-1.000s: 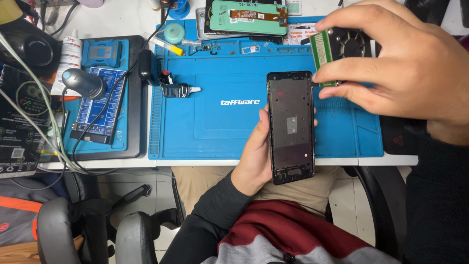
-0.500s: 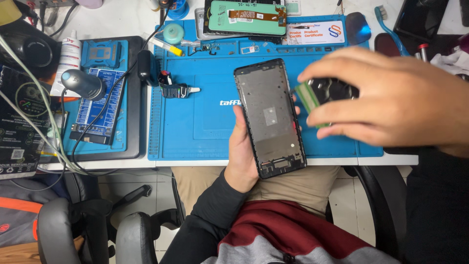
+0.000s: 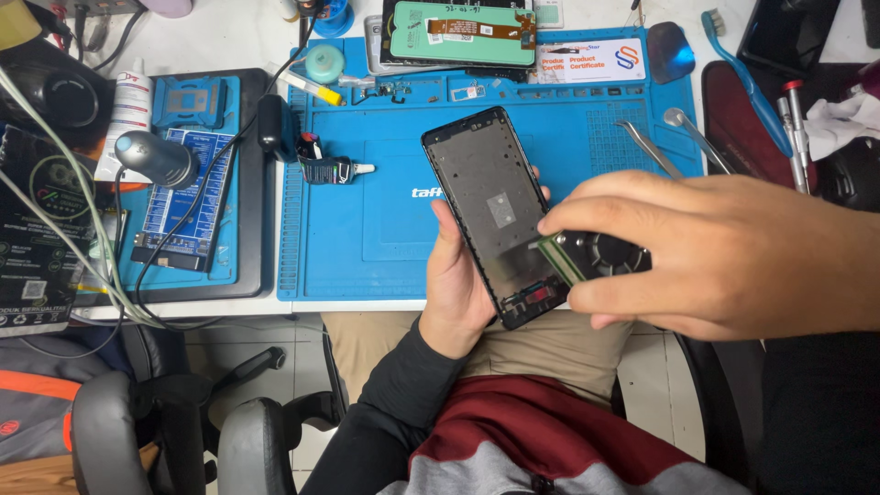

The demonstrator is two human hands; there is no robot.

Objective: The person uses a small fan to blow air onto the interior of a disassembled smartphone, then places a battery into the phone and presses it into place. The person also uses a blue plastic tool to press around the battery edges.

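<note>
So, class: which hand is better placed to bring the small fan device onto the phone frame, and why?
The right hand. It already grips the small black fan device against the phone frame's lower end, while the left hand is busy cradling the frame from beneath, above the blue mat.

The left hand [image 3: 458, 284] grips a phone frame [image 3: 500, 215] (tilted) over the blue mat's [image 3: 367, 229] front edge; the right hand [image 3: 733, 257] presses a small fan block [image 3: 596, 255] against it.

Mat centre: the blue mat [image 3: 367, 238] lies bare left of the phone frame [image 3: 495, 215].
Mat top: glue tube [image 3: 335, 170], screen part [image 3: 463, 27].
Mat right: tweezers [image 3: 651, 147] block.
Left: board [image 3: 188, 202], cables [image 3: 82, 229] crowd.
</note>
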